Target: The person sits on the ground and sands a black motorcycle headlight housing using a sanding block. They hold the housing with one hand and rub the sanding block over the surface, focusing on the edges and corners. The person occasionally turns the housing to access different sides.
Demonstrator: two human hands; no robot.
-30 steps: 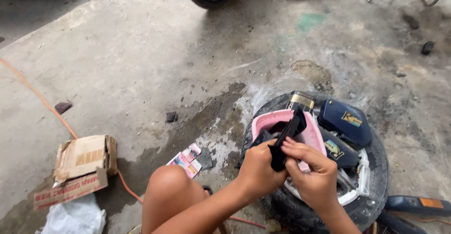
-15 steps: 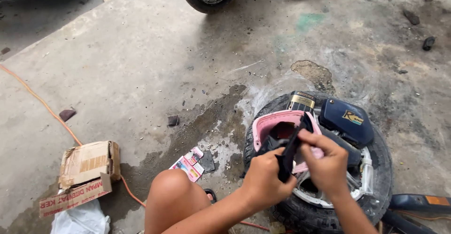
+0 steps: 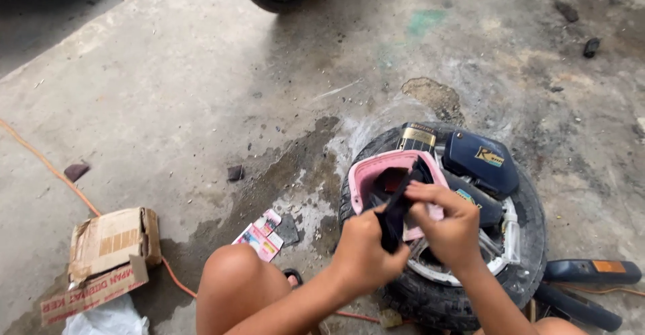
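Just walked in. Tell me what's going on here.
A person crouched on a concrete floor holds a black strip of rubber-like material in both hands: the left hand grips its lower part, and the right hand pinches it higher up. They work over a wheel with a black tyre lying flat. Resting on it are a pink tub, a dark blue cover panel and a small can. A torn cardboard box lies to the left.

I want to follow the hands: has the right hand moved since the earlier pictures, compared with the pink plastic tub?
Yes. The right hand has risen from the near rim of the pink plastic tub to cover its right side, gripping the black rubber strip.
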